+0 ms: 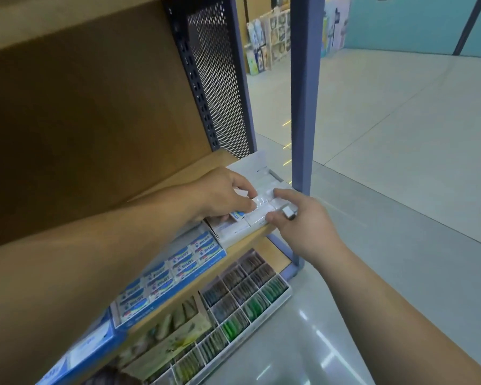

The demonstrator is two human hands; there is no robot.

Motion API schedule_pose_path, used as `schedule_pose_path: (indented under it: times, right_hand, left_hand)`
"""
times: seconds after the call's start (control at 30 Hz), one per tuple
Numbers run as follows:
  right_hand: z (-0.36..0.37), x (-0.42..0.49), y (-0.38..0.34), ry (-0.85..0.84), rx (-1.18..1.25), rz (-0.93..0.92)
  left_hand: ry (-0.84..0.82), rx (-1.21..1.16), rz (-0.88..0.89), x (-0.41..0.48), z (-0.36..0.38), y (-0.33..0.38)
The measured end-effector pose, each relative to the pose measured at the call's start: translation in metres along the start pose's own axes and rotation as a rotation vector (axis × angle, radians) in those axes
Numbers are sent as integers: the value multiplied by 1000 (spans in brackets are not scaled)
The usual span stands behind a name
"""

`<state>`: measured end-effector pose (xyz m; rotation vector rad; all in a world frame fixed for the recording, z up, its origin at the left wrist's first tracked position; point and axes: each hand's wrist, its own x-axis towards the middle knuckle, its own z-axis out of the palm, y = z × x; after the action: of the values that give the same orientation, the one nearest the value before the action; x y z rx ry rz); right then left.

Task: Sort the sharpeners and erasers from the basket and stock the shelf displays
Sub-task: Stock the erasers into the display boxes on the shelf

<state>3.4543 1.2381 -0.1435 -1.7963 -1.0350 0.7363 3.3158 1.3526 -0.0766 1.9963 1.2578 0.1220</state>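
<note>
Bare forearms (67, 273) reach in: the left hand (222, 195) grips the white display box (233, 232) at the right front corner of the shelf (184, 290); the right hand (297, 223) pinches a glossy white eraser (261, 211) over its packed rows. Blue Pilot eraser boxes (195, 257) sit just beside.

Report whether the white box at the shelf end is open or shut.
Open: the white box has its lid standing up behind; wrapped packets show inside.
</note>
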Motion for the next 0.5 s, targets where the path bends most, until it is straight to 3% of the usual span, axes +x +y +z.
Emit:
schedule_pose_path:
  times: [0.2,0.33,0.5]
  right_hand:
    - [-7,-3,-9,19,-33,-31]
    - [-12,-10,-24,-31,5,-84]
    - [-6,-27,-53,-280,192,-8]
  left_hand:
    - [16,-69,40,-3,2,-13]
    - [140,-146,59,-14,1,-10]
    - [161,-593,30,-50,-5,-5]
